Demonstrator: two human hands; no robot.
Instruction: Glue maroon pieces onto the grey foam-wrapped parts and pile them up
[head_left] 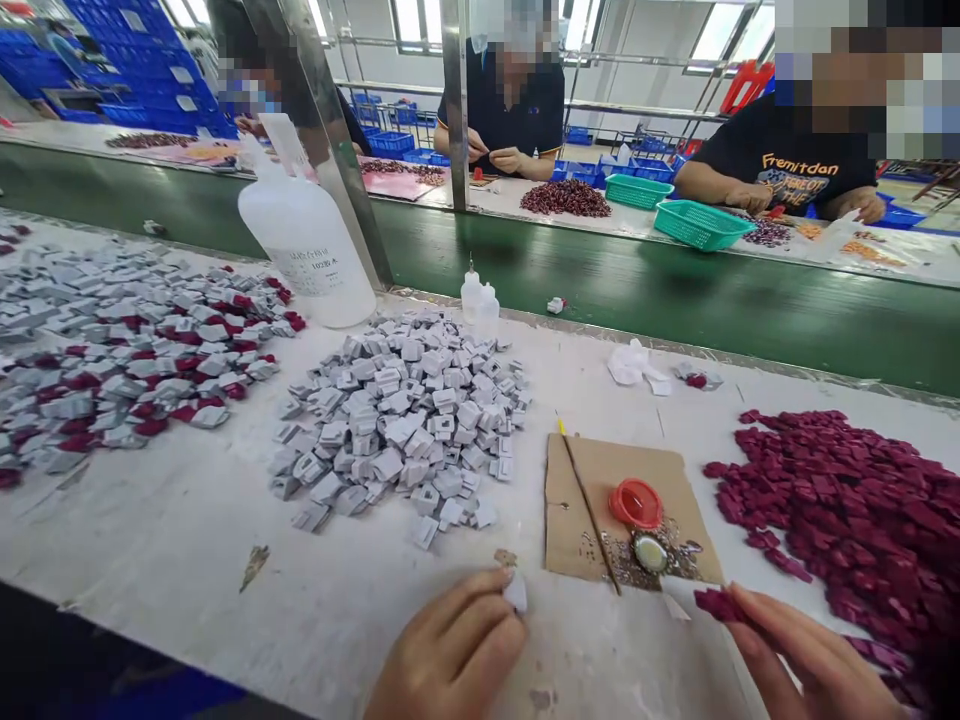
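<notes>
The left hand [450, 650] pinches a small grey piece [516, 592] in its fingers, low on the bench [187, 540]. It looks light and hard — best held by its edges. The right hand [810, 660] nips a dark red piece [716, 603]. Nearby sit a red cap [635, 502] with glue, green baskets [697, 224] — contents hidden.

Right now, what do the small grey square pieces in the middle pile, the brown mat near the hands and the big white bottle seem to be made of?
Small grey square pieces: probably moulded plastic, matte, with crisp edges and recesses. Brown flat mat: looks like cardboard, dull, fibrous brown with a rough-cut edge. Big white translucent bottle: likely soft plastic, semi-gloss, light showing through its wall.
</notes>
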